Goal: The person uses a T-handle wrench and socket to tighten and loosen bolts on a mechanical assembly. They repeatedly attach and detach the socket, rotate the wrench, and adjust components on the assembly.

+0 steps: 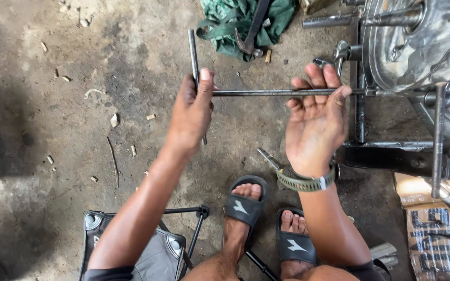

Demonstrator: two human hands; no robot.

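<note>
- The engine casing [412, 41] stands on a metal frame at the far right of the right grip.
- The T-handle wrench [266, 93] runs from the left grip across to the casing.
- The left hand [192, 112] is wrapped closed around the crossbar.
- The right hand [316, 122] is open, palm up, with its fingers [321, 78] curled loosely on the shaft.
- A hammer [251, 31] lies on green cloth [235, 23] beyond both grips.

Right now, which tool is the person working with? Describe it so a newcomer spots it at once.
Start at the grey metal engine housing at top right. A long thin steel rod runs left from it across the oily concrete floor, under the fingers of the open right hand, and ends in a crossbar gripped by the left hand. That T-handle wrench is the only T-shaped tool; the hammer lies apart on the green cloth.
</note>
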